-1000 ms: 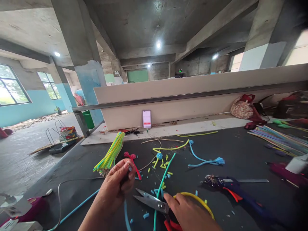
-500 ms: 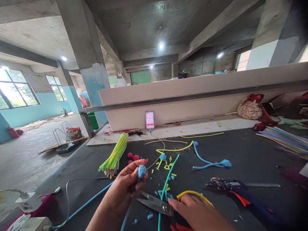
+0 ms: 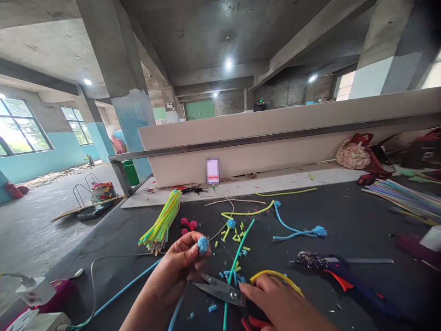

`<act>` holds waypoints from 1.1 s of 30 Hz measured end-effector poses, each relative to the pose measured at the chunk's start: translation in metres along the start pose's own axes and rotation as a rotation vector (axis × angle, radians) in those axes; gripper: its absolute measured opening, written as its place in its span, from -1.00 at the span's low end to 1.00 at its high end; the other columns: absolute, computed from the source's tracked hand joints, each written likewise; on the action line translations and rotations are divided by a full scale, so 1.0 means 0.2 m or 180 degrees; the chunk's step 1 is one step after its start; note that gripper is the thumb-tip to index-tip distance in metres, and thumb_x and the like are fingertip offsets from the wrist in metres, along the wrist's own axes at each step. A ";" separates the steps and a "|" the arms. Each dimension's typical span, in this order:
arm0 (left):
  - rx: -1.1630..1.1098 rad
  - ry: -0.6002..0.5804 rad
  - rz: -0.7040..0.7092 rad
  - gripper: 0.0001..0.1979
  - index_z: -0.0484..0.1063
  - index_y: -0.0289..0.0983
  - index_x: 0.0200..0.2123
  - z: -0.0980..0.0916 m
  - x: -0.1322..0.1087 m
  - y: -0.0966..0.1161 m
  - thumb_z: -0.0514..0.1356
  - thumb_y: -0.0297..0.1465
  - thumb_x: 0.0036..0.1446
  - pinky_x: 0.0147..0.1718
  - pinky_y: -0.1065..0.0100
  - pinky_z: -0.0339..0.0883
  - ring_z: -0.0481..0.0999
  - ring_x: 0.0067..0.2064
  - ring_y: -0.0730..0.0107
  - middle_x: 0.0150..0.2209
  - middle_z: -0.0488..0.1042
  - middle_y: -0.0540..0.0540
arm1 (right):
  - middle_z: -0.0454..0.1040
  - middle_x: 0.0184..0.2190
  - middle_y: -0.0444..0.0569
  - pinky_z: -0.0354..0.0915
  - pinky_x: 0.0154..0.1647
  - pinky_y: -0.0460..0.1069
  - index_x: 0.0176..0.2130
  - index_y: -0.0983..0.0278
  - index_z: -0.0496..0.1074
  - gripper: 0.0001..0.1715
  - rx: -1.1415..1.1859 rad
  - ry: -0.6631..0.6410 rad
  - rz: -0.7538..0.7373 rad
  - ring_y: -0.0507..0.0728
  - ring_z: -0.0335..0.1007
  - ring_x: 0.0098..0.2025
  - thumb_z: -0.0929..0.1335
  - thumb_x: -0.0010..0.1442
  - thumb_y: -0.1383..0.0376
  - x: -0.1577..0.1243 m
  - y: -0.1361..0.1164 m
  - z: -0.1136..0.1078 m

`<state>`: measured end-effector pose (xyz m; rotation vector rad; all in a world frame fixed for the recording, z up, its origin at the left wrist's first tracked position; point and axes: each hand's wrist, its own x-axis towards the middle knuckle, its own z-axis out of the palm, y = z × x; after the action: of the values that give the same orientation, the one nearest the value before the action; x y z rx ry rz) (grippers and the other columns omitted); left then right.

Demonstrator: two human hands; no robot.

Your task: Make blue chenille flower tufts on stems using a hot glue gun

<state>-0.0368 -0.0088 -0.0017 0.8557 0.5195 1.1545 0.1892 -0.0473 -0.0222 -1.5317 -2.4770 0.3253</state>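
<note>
My left hand (image 3: 172, 269) pinches a fuzzy blue pipe-cleaner flower head (image 3: 203, 246) between thumb and fingertips, and a blue stem trails below the palm. Low at the front, my right hand (image 3: 277, 299) is closed over the red handles of the scissors (image 3: 222, 292); their blades stand slightly apart and point left under my left hand. A green pipe cleaner (image 3: 240, 248) runs beneath the blades. Beside my right hand curves a yellow pipe cleaner (image 3: 275, 273). Short blue offcuts (image 3: 212, 308) and yellow-green offcuts (image 3: 237, 237) lie scattered around.
A bundle of yellow-green pipe cleaners (image 3: 161, 220) lies at the left, near red fuzzy pieces (image 3: 188, 224). Blue-headed stems (image 3: 296, 235) sit farther right. A glue gun (image 3: 341, 271) lies at right. A phone (image 3: 212, 171) leans on the back board. Cables and plugs (image 3: 36, 290) occupy the left corner.
The whole view has shifted slightly. The blue flower head is turned a little more toward me in my left hand; the scissors and my right hand stay nearly the same.
</note>
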 end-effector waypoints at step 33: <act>0.0570 -0.0889 -0.0341 -0.73 0.23 -0.30 -0.42 0.02 -0.02 -0.14 0.31 -0.57 -0.11 -0.67 0.51 0.37 0.49 -0.60 0.48 -0.49 0.47 0.04 | 0.37 -0.32 -0.14 0.32 -0.36 -0.06 -0.15 0.11 0.40 -0.59 0.3758 0.0751 -0.0262 0.04 0.36 -0.39 0.40 -0.04 0.42 0.04 -0.17 0.06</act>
<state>-0.0183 -0.0185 -0.0218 1.1111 0.4362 0.8817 0.1522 -0.0559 -0.0233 -0.8548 -1.5647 1.2132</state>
